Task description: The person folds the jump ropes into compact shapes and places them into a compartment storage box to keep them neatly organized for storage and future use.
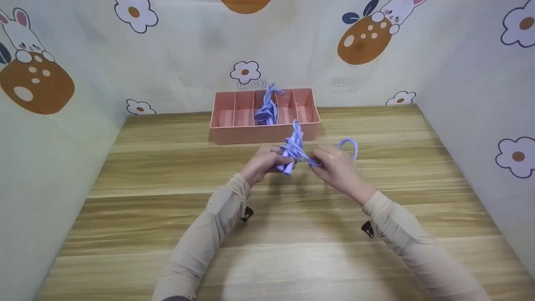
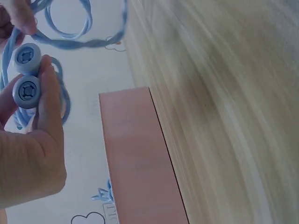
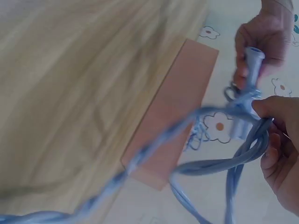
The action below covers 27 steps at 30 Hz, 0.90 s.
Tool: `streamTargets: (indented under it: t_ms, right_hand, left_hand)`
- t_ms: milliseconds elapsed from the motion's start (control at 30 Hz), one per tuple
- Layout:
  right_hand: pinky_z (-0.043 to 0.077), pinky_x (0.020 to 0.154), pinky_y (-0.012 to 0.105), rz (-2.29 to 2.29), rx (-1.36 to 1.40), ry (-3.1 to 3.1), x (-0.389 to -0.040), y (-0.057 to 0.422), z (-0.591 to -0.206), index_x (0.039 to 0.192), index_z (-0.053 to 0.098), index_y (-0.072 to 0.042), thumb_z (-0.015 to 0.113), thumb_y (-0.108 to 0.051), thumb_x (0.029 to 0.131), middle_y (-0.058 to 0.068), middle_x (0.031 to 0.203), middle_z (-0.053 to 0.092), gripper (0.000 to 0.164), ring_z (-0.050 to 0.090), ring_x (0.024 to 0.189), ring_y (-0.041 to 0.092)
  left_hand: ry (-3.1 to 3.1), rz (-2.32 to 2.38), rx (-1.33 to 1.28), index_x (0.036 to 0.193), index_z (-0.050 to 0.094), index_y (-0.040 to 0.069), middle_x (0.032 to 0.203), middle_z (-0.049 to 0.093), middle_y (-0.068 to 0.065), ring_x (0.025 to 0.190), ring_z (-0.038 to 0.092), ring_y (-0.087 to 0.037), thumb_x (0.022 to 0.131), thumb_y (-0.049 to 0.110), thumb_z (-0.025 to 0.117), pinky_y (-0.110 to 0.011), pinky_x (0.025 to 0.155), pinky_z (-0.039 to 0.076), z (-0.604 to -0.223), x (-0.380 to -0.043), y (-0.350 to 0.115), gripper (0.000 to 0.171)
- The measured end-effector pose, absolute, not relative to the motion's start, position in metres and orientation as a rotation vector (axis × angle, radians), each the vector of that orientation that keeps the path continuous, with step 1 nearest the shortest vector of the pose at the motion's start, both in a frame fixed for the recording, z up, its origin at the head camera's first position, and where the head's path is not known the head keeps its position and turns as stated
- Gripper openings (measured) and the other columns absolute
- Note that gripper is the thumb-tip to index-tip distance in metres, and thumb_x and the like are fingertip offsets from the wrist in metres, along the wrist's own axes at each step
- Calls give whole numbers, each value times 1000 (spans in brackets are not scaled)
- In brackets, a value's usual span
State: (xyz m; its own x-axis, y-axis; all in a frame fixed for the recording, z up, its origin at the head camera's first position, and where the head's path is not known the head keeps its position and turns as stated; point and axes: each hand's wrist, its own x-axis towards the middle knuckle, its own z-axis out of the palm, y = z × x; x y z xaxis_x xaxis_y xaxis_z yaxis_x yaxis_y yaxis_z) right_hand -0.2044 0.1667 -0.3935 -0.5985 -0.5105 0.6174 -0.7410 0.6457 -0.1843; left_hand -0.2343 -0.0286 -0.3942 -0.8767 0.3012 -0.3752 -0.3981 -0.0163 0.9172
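Note:
My left hand [image 1: 264, 162] grips the two handles of a lilac-blue jump rope [image 1: 294, 144] side by side, slightly above the table. In the left wrist view the round end of a handle [image 2: 28, 58] faces the camera, with the other handle's end right below it. Several turns of cord wrap round the handles. My right hand [image 1: 334, 165] pinches the twisted cord [image 3: 247, 151] just to the right of the bundle, and a loose loop stands out behind its knuckles. From the right wrist, a long free stretch of cord trails toward the lower left.
A pink box [image 1: 255, 134] with several upright compartments stands at the back of the wooden table [image 1: 167, 175], just beyond my hands. In its middle compartment lies another blue cord bundle [image 1: 267, 110], its top poking above the rim. A wall printed with rabbits and flowers rises behind the box.

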Motion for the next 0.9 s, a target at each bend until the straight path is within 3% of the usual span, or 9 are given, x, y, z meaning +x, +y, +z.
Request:
streamTargets:
  t_ms: [267, 500, 567, 767, 800, 900]
  right_hand:
    - [45, 48, 29, 727, 777, -2429, -205, 171, -418, 79, 57, -4, 70, -2, 72, 7, 86, 54, 15, 51, 61, 17]
    - [51, 57, 35, 789, 704, -2443, -209, 172, -428, 87, 58, -3, 68, 1, 74, 12, 102, 54, 17, 60, 78, 24]
    - [50, 56, 36, 783, 688, -2449, -211, 171, -431, 90, 58, -3, 67, 0, 75, 11, 95, 56, 18, 58, 73, 24]
    - [47, 63, 42, 792, 650, -2376, -212, 173, -437, 118, 53, -2, 67, -10, 80, 8, 79, 62, 42, 58, 73, 28]
    - [46, 63, 41, 818, 649, -2353, -212, 173, -437, 119, 54, -2, 68, -12, 80, 8, 78, 62, 43, 58, 73, 26]
    - [45, 57, 32, 966, 651, -2295, -210, 175, -435, 101, 62, -1, 68, -12, 80, 8, 75, 60, 25, 53, 67, 18]
  left_hand:
    - [1582, 2093, 22, 114, 50, -17, 74, 65, -5, 65, 64, -13, 82, -9, 54, -24, 64, 55, -396, -223, -23, 33]
    - [1500, 2196, 59, 118, 47, -16, 81, 66, -5, 74, 64, -15, 84, -7, 51, -26, 70, 55, -395, -222, -22, 35]
    - [1472, 2230, 65, 118, 47, -16, 83, 66, -5, 75, 64, -15, 85, -7, 50, -25, 71, 54, -393, -222, -24, 34]
    - [1364, 2331, 89, 113, 48, -14, 79, 66, -5, 72, 65, -13, 87, -7, 46, -24, 70, 54, -388, -221, -27, 26]
    - [1343, 2350, 90, 112, 48, -14, 79, 66, -6, 72, 65, -13, 88, -7, 45, -25, 71, 54, -387, -221, -28, 26]
    - [1287, 2401, 76, 115, 47, -14, 81, 67, -6, 73, 66, -14, 88, -8, 43, -26, 72, 54, -384, -221, -32, 27]
